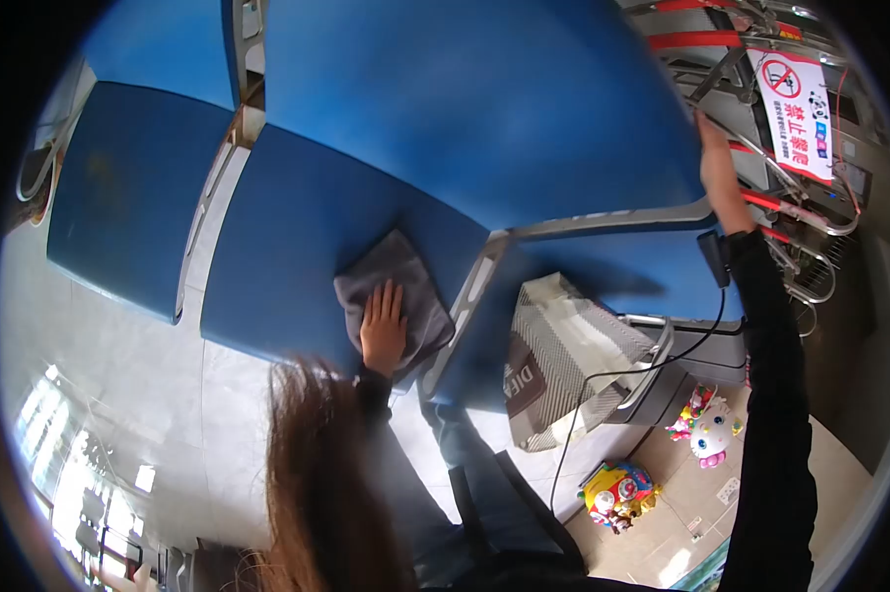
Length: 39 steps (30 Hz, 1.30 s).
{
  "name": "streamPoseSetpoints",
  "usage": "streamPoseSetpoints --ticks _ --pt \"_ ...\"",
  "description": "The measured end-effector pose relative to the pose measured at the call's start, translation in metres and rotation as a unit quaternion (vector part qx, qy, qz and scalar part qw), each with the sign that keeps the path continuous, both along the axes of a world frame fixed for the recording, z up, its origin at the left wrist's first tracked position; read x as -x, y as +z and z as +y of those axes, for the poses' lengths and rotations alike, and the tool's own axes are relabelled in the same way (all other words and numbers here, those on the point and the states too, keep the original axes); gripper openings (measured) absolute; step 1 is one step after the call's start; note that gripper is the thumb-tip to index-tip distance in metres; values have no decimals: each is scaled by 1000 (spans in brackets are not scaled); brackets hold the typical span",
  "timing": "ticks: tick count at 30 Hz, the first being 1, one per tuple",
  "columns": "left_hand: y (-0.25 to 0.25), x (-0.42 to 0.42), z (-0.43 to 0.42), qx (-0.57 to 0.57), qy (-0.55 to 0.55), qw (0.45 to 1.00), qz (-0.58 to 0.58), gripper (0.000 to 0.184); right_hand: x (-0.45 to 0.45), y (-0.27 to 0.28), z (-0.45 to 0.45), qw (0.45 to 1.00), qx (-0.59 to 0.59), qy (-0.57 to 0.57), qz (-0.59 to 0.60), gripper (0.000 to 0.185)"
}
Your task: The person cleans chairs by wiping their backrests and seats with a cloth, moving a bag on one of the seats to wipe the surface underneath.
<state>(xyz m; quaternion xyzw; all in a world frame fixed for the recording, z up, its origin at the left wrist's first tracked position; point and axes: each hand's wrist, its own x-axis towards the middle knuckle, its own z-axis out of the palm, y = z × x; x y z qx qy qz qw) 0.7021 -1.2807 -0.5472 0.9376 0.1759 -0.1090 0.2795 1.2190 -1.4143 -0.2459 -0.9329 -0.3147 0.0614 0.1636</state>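
Note:
My left hand (384, 331) lies flat on a folded dark grey cloth (395, 271), its fingers stretched out and pressing down. Under the cloth is a blue chair seat (277, 237). At the right edge of a large blue chair back (484, 89) is my right hand (719, 178), holding on to that edge. Some of its fingers are hidden by the edge. Both arms wear dark sleeves.
A striped paper bag (588, 345) stands on the seat to the right, crossed by a black cable (652, 370). More blue seats (124, 197) run left. Red-and-metal railings bear a warning sign (795, 113). Colourful toy figures (617, 493) are at lower right. Hair hangs in the foreground.

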Motion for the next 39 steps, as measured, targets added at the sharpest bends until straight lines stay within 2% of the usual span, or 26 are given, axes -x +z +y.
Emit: streamPoseSetpoints --ticks 1,2,3,5,8,9,13,14,15,16,17,18,19,21,22,23,25,27,29,32,34,37,39 --pt "-1 -3 15 11 -7 1000 -11 64 9 7 16 939 -168 -171 245 43" --pt "-3 -12 35 20 -15 999 -24 64 27 25 31 928 -155 -159 299 56" --pt "-5 -27 58 28 -21 998 -42 63 34 36 39 920 -145 -140 335 57" --pt "-10 -53 111 -90 -13 995 -47 62 26 42 33 895 -173 -111 395 68" --pt "-28 -83 209 -219 80 969 -75 59 43 54 43 974 -42 -62 213 70" --pt "-36 -82 231 -266 115 954 -70 60 63 51 53 992 -62 -41 105 64" --pt "-33 -56 242 -281 90 955 -25 57 168 14 114 987 -141 70 -40 55" --pt "-36 -45 222 -256 96 961 -40 56 195 2 134 978 -166 95 -83 53" --pt "-37 -36 198 -257 59 965 -2 54 226 -31 153 967 -231 110 2 52" --pt "-23 -29 172 -192 29 981 7 53 264 -77 170 944 -293 127 87 53" --pt "-25 -19 142 -140 19 989 -33 53 306 -119 185 926 -301 53 220 55" --pt "-29 -8 120 -47 13 998 -26 52 336 -161 193 983 -83 124 109 57" --pt "-19 -2 103 47 13 999 -15 51 372 -197 200 976 -88 114 164 56" --pt "-23 19 76 83 -23 996 -38 51 430 -268 180 972 -47 95 210 54" --pt "-24 27 72 103 -40 993 -51 52 470 -295 162 984 -30 12 177 53" --pt "-25 38 78 109 -40 992 -57 52 499 -298 161 987 -13 -74 142 53" --pt "-21 63 96 126 -41 989 -69 53 532 -303 166 981 -21 -90 173 53" --pt "-11 79 122 138 -34 987 -77 54 536 -305 185 981 -6 -86 176 53" --pt "-24 78 148 113 -15 991 -72 56 523 -314 218 987 19 -74 139 53" --pt "-42 38 207 3 55 997 -45 59 461 -316 295 982 -14 66 179 50" --pt "-34 -5 258 -98 110 989 -32 59 408 -318 354 963 -106 182 167 46" --pt "-27 -49 308 -173 144 974 -6 58 349 -323 412 937 -115 314 98 45" --pt "-36 -70 313 -195 163 966 -42 56 328 -332 411 958 -134 242 81 46"
